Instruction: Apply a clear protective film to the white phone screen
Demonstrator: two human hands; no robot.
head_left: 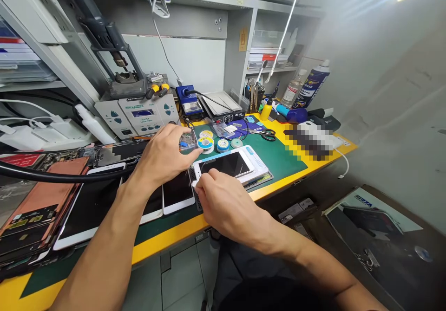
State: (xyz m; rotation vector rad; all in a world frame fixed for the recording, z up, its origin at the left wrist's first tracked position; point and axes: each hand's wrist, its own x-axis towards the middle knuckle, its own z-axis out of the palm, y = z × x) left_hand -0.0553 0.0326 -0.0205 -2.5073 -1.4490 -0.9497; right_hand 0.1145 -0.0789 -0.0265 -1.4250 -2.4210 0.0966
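Observation:
My left hand (166,153) hovers at the middle of the bench, thumb and fingers apart, nothing in them. It is nearest to a clear plastic case (188,140) with small parts inside. My right hand (226,202) is closed in a pinch over the near left corner of a white-framed phone (228,165) with a dark screen. A small white bit (194,184) shows at the right fingertips; what it belongs to is hidden. Beneath the phone is a white and light-blue flat piece (258,160). Solder spools (205,144) stand just behind the phone.
Several white phones and a tablet (92,199) lie to the left, crossed by a black hose (62,175). A rework station (139,116) and soldering iron holder (189,100) stand behind. Scissors (266,135), a yellow bottle (265,111) and a spray can (311,83) are right.

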